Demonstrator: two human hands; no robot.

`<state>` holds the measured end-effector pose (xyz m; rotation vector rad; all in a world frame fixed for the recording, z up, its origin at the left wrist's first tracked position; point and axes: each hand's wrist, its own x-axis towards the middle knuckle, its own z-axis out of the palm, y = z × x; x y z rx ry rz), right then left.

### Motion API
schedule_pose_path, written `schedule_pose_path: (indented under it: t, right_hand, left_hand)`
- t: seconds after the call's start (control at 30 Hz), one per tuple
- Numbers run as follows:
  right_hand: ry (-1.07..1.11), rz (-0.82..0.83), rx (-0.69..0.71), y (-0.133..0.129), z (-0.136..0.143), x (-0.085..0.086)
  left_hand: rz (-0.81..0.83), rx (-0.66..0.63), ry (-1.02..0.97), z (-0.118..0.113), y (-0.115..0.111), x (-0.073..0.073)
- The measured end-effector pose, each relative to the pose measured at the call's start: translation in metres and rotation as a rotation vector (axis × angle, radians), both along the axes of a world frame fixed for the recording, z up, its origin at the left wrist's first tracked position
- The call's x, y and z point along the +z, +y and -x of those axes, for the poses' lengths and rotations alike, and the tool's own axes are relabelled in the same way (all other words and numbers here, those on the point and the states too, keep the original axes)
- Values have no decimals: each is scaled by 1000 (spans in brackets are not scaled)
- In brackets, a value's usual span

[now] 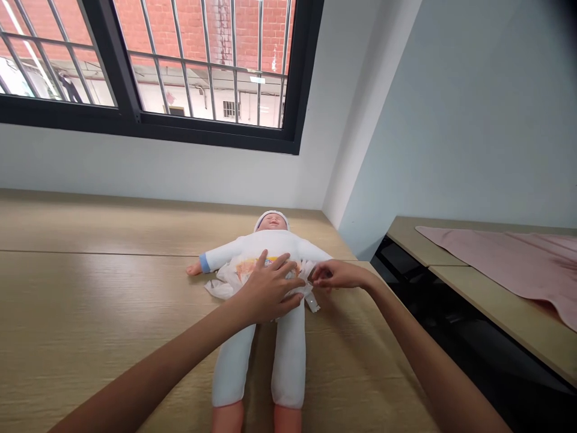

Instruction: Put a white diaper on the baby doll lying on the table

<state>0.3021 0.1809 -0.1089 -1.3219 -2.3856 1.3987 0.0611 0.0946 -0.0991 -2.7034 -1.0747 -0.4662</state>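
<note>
Our left hand [276, 287] lies spread, fingers apart, over the front of a white printed diaper [231, 272] at the waist of a baby doll [271, 242], which is stretched face up on a wooden table [112, 313]. Our right hand [332, 275] is at the right side of the doll's waist, as we see it, fingers curled by the diaper's crumpled edge; we cannot tell whether they pinch it. Beyond the doll's capped head is a barred window [211, 133]; well to the doll's right, a pink cloth [505, 258] covers part of a second table [473, 307].
</note>
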Motion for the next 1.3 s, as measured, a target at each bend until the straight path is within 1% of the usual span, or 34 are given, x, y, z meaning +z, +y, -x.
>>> schedule_pose_path:
  t: [0.1,0.17,0.23,0.43,0.53,0.6,0.7,0.77,0.83,0.93,1.0,1.13,1.23,1.3]
  right_hand:
    - [-157,77,139,-1,5,-6]
    - [-177,68,162,-5,10,-4]
    - [-170,15,146,-9,13,2]
    - [-88,-52,192,-25,13,32]
    - [0,-70,192,-29,15,39]
    - [89,-20,165,-29,18,38]
    - [226,52,73,-25,20,34]
    - [281,48,3,-23,20,31]
    - [311,25,-53,-21,20,29]
    - [344,-1,-82,-21,22,28]
    - [358,-17,-76,-22,24,29]
    - [348,-58,-93,-28,31,31]
    - [340,-107,-156,-30,37,28]
    - [352,-137,-206,-28,41,23]
  left_hand:
    - [-1,6,-10,0,0,0]
    - [11,6,-15,0,0,1]
    - [22,5,-21,0,1,2]
    - [17,39,-48,-4,-1,0]
    - [-11,83,-42,-8,-3,-2]
    - [-55,106,-37,-11,-4,-5]
    - [-154,109,-16,-15,-5,-11]
    - [-253,114,1,-17,-6,-15]
    - [-384,127,24,-20,-8,-19]
    - [-538,104,86,-24,-13,-22]
    - [-551,71,121,-25,-14,-21]
    - [-485,13,130,-23,-13,-19]
    - [-431,-21,106,-21,-10,-21]
    - [-419,-27,108,-21,-9,-22]
